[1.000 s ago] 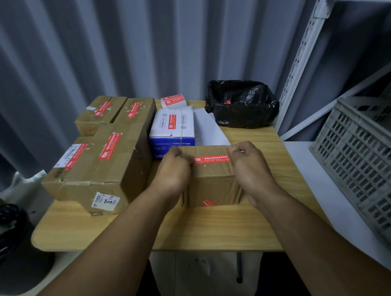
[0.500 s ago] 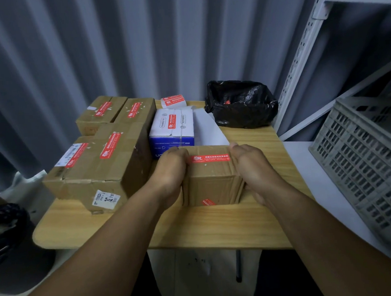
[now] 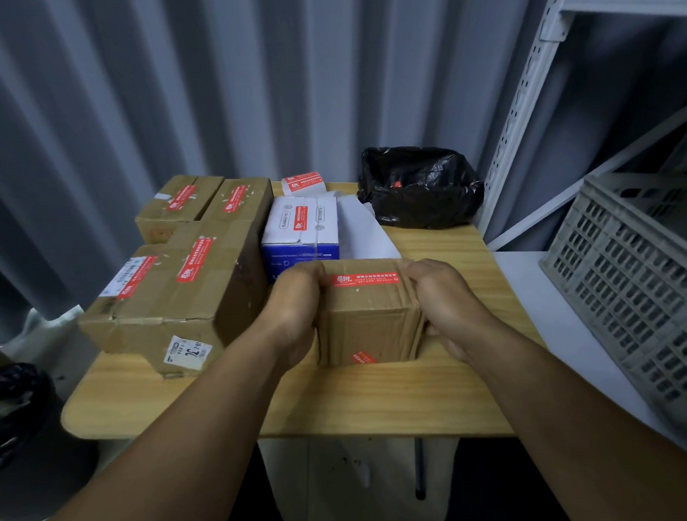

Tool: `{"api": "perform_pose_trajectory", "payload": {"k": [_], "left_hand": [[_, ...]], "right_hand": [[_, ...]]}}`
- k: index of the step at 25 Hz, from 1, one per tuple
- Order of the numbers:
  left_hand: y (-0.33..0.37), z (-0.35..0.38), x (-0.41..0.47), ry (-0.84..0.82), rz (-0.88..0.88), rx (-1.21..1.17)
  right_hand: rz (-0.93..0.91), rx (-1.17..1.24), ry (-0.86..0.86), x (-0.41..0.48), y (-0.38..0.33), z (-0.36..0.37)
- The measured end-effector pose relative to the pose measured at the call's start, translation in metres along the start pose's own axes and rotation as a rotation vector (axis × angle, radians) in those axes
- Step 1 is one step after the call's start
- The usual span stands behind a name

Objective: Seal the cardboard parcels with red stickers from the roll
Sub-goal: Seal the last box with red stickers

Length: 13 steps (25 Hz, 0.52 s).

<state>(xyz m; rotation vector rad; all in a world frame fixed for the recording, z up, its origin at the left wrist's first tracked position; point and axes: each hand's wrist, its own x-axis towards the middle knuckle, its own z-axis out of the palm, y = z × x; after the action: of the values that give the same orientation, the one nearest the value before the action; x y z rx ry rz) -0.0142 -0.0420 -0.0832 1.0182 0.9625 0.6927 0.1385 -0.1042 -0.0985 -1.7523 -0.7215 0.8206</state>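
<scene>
Brown cardboard is filling the middle of the head view. I am watching the small parcel [image 3: 370, 319] sitting on the wooden table [image 3: 384, 400], near its front edge. The left hand [image 3: 296, 304] is curling round the parcel's left side and the right hand [image 3: 442, 298] is curling round its right side, so both are gripping it. I am guessing they are holding it like that to stop it sliding, or to get ready to turn it or move it.

A red sticker [image 3: 365, 279] is lying flat along the top, so I am thinking this top is closed. Another bit of red is showing low on the front face.

The sealed parcels [image 3: 173, 296] are crowding the left of the table, each wearing a red sticker, out of the way. The white thing with a red label [image 3: 303, 183] at the back is looking like the sticker roll, but I cannot tell for sure. It is waiting well apart from the hands.
</scene>
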Motion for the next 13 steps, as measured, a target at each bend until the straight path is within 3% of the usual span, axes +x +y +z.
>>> {"api": "perform_pose_trajectory", "payload": {"k": [7,10,13], "left_hand": [[-0.001,-0.02,-0.002,-0.177,0.06,0.227],[0.0,-0.018,-0.009,-0.167,0.105,0.313],[0.006,-0.018,-0.005,-0.133,0.101,0.275]], "right_hand": [[-0.007,0.086,-0.091,-0.011,0.011,-0.016],[-0.041,0.073,-0.154,-0.017,0.007,-0.015],[-0.078,0.086,-0.095,-0.017,0.003,-0.019]]}}
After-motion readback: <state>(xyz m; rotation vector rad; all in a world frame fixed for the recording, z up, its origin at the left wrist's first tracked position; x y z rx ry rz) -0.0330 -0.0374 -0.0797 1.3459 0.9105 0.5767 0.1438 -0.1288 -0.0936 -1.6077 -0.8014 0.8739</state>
